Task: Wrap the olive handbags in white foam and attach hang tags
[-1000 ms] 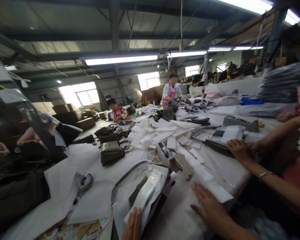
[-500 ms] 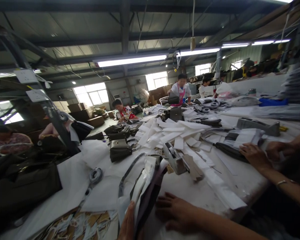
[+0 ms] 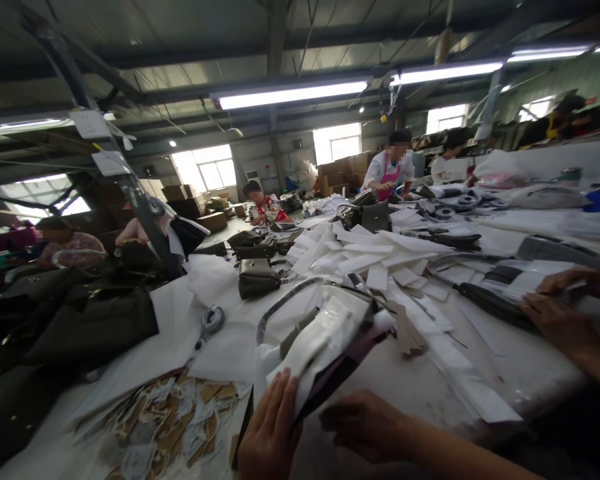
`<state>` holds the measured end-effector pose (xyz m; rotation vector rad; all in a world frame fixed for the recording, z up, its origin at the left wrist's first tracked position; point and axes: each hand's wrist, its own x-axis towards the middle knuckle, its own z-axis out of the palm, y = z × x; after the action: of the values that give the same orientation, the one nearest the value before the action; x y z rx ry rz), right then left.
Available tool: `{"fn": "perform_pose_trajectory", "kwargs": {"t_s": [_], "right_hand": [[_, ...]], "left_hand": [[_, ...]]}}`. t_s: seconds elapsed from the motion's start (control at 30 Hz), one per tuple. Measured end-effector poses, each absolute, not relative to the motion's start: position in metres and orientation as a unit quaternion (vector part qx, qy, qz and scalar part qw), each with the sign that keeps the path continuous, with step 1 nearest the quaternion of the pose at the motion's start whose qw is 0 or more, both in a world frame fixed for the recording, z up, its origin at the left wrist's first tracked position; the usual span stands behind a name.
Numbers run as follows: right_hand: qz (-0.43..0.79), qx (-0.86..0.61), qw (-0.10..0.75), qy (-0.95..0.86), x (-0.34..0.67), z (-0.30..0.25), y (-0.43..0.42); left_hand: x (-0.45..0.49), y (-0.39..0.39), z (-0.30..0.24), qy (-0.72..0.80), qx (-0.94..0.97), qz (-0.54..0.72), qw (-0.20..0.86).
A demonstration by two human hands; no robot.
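Observation:
A dark handbag (image 3: pixel 337 370), partly covered in white wrapping (image 3: pixel 325 330), lies tilted in front of me. Its wrapped handle (image 3: pixel 275 303) arches to the left. My left hand (image 3: pixel 273 427) grips the near end of the bag, with fingers over the white wrapping and the thumb hidden. Just right of the bag's lower edge is my right hand (image 3: pixel 367 423), its fingers loosely bent and somewhat blurred. Nothing shows in it. Beyond the bag spreads a heap of white strips (image 3: pixel 345 250).
Cardboard tags with strings (image 3: pixel 175 420) lie at the lower left, below a grey tape-like roll (image 3: pixel 213 320). Dark bags (image 3: pixel 100 327) pile up at left. At right, a co-worker's hands (image 3: pixel 565 320) touch another wrapped bag (image 3: pixel 505 280). Several people work farther back.
The view has swung left, so the scene sits farther right. The handbag has tipped over to the right, showing more white wrapping. My right hand's spread fingers have bent.

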<state>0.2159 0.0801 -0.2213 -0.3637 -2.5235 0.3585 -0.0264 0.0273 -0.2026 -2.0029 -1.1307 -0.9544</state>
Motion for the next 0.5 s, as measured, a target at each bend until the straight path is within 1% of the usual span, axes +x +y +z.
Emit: {"fn": "perform_pose_trajectory", "kwargs": {"t_s": [0.07,0.13,0.23,0.3,0.37,0.4,0.5], "right_hand": [[0.141,-0.110,0.248,-0.952,0.231,-0.202,0.049],[0.143,-0.098,0.251,-0.952,0.242,-0.178,0.031],[0.160,-0.124,0.307,-0.930,0.248,-0.152,0.036],[0.196,-0.200,0.331,-0.901,0.242,-0.147,0.060],[0.235,-0.323,0.311,-0.863,0.229,-0.151,0.097],[0.253,-0.394,0.268,-0.842,0.220,-0.156,0.117],[0.260,-0.468,0.200,-0.821,0.188,-0.171,0.172]], "left_hand": [[-0.015,0.020,-0.205,-0.411,-0.783,-0.343,0.318],[-0.002,0.013,-0.214,-0.400,-0.799,-0.323,0.312],[0.013,0.006,-0.230,-0.379,-0.822,-0.294,0.308],[0.017,0.003,-0.236,-0.374,-0.828,-0.277,0.312],[0.018,0.001,-0.236,-0.384,-0.829,-0.262,0.311],[0.018,0.001,-0.236,-0.390,-0.830,-0.255,0.308],[0.024,0.006,-0.247,-0.387,-0.818,-0.285,0.317]]}}
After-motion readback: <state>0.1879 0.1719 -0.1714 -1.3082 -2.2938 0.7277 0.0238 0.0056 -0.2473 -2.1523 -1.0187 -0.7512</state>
